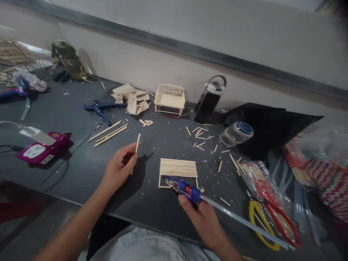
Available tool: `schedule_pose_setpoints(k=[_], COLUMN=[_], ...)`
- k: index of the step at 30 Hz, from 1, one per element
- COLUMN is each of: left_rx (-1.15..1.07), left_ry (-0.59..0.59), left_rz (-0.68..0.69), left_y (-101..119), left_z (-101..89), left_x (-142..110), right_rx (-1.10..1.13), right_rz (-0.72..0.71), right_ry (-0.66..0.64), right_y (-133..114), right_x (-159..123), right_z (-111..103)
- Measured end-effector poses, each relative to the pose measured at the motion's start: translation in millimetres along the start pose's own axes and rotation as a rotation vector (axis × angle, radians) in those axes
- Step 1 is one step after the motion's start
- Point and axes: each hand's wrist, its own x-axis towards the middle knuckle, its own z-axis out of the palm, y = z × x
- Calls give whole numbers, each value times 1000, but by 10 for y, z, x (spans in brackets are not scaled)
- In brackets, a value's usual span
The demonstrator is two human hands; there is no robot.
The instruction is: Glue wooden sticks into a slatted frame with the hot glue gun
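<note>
Between the fingertips of my left hand [119, 165] a thin wooden stick [138, 142] stands nearly upright above the dark table. My right hand [202, 215] is closed around a blue hot glue gun [185, 189], with a long clear glue stick [231, 212] coming out of its back end. The gun's nozzle is over the left part of a small flat wooden frame [178, 166]. Several sticks lie side by side across the frame's far half, while its near half is an open gap, partly covered by the gun.
A miniature wooden bench [170, 100] stands near the wall beside a phone [208, 107]. Blue cutting pliers [100, 107], loose long sticks [111, 135] and a purple power strip [45, 146] lie left. To the right are a clear jar [236, 134], scissors [263, 226] and short stick scraps [199, 133].
</note>
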Motion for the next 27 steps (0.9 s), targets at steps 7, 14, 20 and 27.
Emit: schedule_pose_setpoints(k=[7,14,20,27], left_rx=[-55,2,-2,19], left_ry=[25,28,19,13], left_rz=[-55,-52,-47,-32], left_y=[-42,-41,-52,-24], left_z=[-14,-23,-17,-28], left_x=[5,4,2,9], right_rx=[-34,-35,-25,-21], right_rz=[27,36,50,30], right_ry=[-39,-33,-53,-39], right_y=[-57,-26,-41,-44], right_x=[3,20,23,33], right_z=[-32,5,9,7])
